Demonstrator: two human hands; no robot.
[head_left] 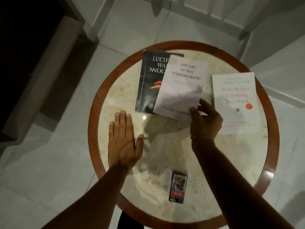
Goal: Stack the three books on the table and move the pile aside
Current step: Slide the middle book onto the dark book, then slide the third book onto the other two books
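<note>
Three books are on the round table (165, 162). A black book (148, 83) lies at the far left of the group. A pale grey book (181, 86) overlaps its right half, tilted and raised at its near corner, which my right hand (204, 119) grips with thumb on top. A white book with red lettering (236, 103) lies flat on the right, apart from the other two. My left hand (123, 139) rests flat on the tabletop, fingers together, just below and left of the black book, holding nothing.
A small printed box (178, 187) lies near the table's front edge between my forearms. The table has a brown wooden rim (92, 129) around a marble top. White tiled floor surrounds it; a dark doorway and step are at the left.
</note>
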